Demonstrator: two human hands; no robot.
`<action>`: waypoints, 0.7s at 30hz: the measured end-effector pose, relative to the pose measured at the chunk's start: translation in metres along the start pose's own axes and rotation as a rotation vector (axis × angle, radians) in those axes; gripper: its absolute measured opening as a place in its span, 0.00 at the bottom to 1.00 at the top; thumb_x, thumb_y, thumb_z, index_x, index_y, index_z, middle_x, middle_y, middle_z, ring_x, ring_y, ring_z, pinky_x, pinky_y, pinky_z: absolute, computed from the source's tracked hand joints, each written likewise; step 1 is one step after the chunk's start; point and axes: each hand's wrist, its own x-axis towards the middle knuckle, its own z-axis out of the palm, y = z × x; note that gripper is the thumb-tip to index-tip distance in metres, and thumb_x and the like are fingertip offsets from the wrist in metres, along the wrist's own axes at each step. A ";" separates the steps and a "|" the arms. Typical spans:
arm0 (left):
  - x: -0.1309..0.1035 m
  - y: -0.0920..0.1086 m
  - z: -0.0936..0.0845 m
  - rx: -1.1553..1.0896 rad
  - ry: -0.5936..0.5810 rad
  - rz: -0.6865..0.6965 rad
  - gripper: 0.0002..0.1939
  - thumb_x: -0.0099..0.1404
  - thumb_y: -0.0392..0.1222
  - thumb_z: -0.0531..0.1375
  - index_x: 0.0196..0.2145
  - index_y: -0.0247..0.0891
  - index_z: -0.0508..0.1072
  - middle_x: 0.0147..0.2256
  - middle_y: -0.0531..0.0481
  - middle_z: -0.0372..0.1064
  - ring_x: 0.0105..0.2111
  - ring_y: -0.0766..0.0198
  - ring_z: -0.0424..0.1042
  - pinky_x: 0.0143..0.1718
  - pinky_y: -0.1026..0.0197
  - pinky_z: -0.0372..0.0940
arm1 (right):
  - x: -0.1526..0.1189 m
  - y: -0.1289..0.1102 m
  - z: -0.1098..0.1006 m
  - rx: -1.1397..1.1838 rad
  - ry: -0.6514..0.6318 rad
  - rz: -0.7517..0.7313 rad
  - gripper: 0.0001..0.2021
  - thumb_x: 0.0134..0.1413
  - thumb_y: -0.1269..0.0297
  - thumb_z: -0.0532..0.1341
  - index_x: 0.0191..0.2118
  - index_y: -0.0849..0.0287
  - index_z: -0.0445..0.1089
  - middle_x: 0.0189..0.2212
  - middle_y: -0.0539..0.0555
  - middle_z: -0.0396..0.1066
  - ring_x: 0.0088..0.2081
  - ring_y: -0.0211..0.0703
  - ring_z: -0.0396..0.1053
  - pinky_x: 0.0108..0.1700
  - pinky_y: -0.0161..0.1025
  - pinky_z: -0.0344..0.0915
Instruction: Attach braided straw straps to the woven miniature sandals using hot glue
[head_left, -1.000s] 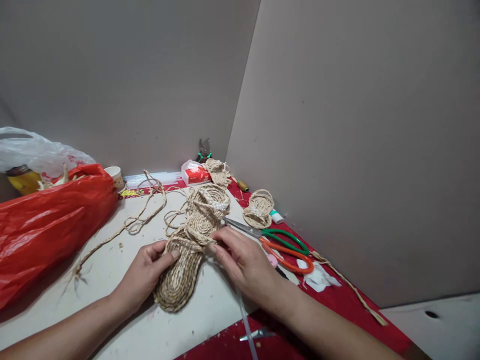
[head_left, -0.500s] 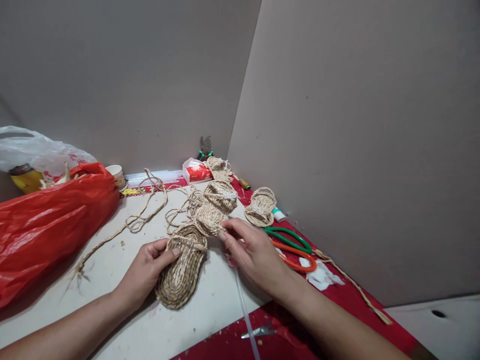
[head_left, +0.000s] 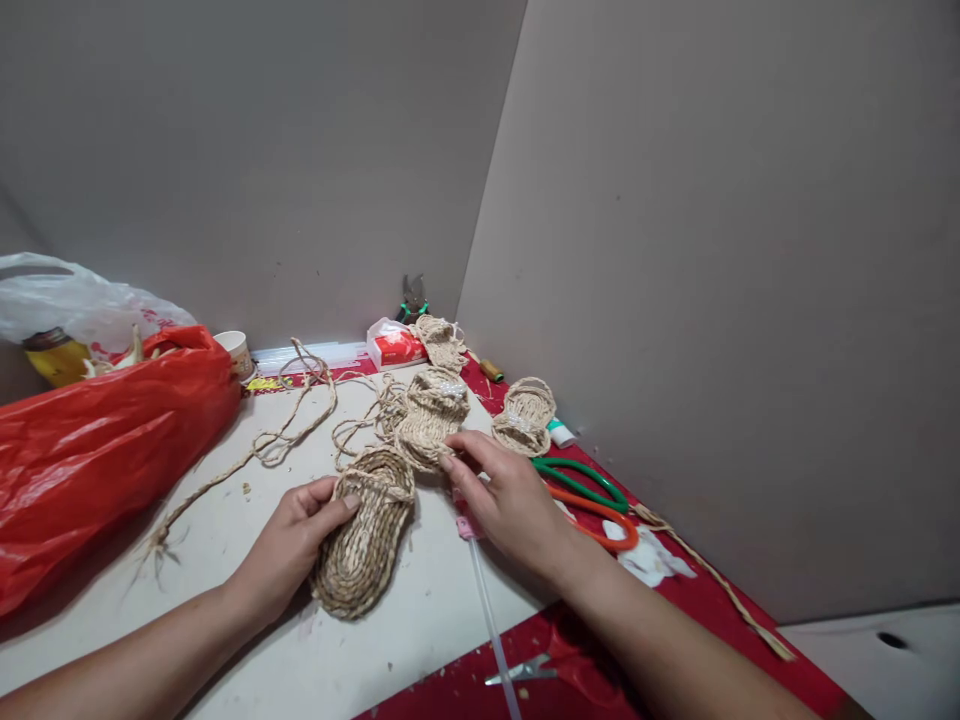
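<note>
My left hand (head_left: pixel 304 525) grips the side of a brown woven straw slipper (head_left: pixel 360 560), its thumb on top near the strap. Just beyond lies a paler, smaller straw slipper (head_left: pixel 433 425) with white beads on its strap. The thumb and fingers of my right hand (head_left: pixel 499 500) pinch the near edge of that pale slipper. Below the right hand, a pink object (head_left: pixel 466 527) shows in part, with a clear glue stick (head_left: pixel 491 620) running from it toward me; the hand hides the rest. A loose straw cord (head_left: pixel 274 440) lies beyond my left hand.
A red plastic bag (head_left: pixel 112 440) fills the left side. Another beaded straw slipper (head_left: pixel 526 412), green-handled (head_left: pixel 581 475) and orange-handled (head_left: pixel 626 535) tools and white tissue (head_left: pixel 652 555) lie right. Red-handled scissors (head_left: pixel 536 670) rest near me. Walls stand behind and right, with pliers (head_left: pixel 414 298) in the corner.
My right hand has tipped the pale slipper slightly, so its top and beads look different. More of the pink object shows under that hand. My left hand stays still on the brown slipper.
</note>
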 end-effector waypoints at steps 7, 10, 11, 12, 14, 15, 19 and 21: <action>0.000 0.001 0.003 -0.042 0.007 0.027 0.11 0.55 0.44 0.66 0.32 0.34 0.75 0.24 0.52 0.71 0.23 0.70 0.67 0.25 0.69 0.61 | 0.004 0.005 0.010 -0.086 -0.020 -0.017 0.07 0.62 0.66 0.54 0.37 0.60 0.69 0.32 0.56 0.73 0.33 0.45 0.71 0.36 0.40 0.65; 0.000 0.003 0.005 -0.055 0.017 0.041 0.11 0.54 0.43 0.67 0.32 0.34 0.76 0.23 0.52 0.72 0.22 0.70 0.67 0.25 0.69 0.61 | 0.005 0.007 0.012 -0.089 0.001 -0.001 0.08 0.61 0.65 0.54 0.39 0.60 0.69 0.33 0.58 0.74 0.34 0.46 0.72 0.35 0.40 0.65; 0.000 0.004 0.005 -0.058 0.020 0.042 0.11 0.54 0.43 0.67 0.32 0.34 0.76 0.23 0.52 0.72 0.22 0.70 0.66 0.25 0.69 0.61 | 0.005 0.007 0.012 -0.089 0.006 0.002 0.09 0.61 0.65 0.54 0.39 0.60 0.70 0.33 0.58 0.74 0.34 0.46 0.72 0.36 0.41 0.66; -0.001 0.004 0.006 -0.062 0.020 0.043 0.11 0.54 0.43 0.67 0.33 0.34 0.76 0.23 0.51 0.72 0.22 0.70 0.66 0.25 0.69 0.61 | 0.006 0.008 0.013 -0.088 0.007 0.004 0.09 0.61 0.65 0.54 0.40 0.60 0.70 0.34 0.59 0.75 0.35 0.46 0.72 0.37 0.41 0.66; -0.001 0.006 0.006 -0.065 0.012 0.042 0.12 0.54 0.44 0.67 0.33 0.34 0.76 0.25 0.50 0.74 0.22 0.70 0.67 0.25 0.69 0.62 | 0.006 0.008 0.013 -0.093 -0.001 0.003 0.09 0.62 0.65 0.54 0.40 0.60 0.70 0.35 0.59 0.75 0.36 0.46 0.72 0.38 0.42 0.66; -0.001 0.006 0.006 -0.065 0.005 0.040 0.12 0.54 0.44 0.67 0.34 0.34 0.76 0.26 0.49 0.74 0.23 0.69 0.67 0.26 0.69 0.62 | 0.006 0.008 0.014 -0.099 -0.007 0.003 0.09 0.62 0.65 0.54 0.40 0.59 0.70 0.35 0.59 0.75 0.36 0.47 0.72 0.39 0.42 0.66; -0.001 0.006 0.006 -0.046 -0.025 0.030 0.13 0.56 0.44 0.66 0.36 0.33 0.76 0.28 0.48 0.75 0.24 0.69 0.69 0.27 0.68 0.62 | 0.007 0.009 0.015 -0.131 -0.018 -0.002 0.09 0.62 0.65 0.54 0.41 0.59 0.71 0.36 0.59 0.75 0.37 0.48 0.72 0.41 0.45 0.66; -0.002 0.005 0.005 -0.044 -0.036 0.029 0.14 0.56 0.45 0.66 0.38 0.34 0.76 0.28 0.47 0.76 0.24 0.69 0.68 0.27 0.69 0.62 | 0.007 0.010 0.016 -0.141 -0.017 -0.010 0.09 0.61 0.65 0.55 0.41 0.59 0.71 0.36 0.60 0.76 0.38 0.49 0.73 0.42 0.46 0.65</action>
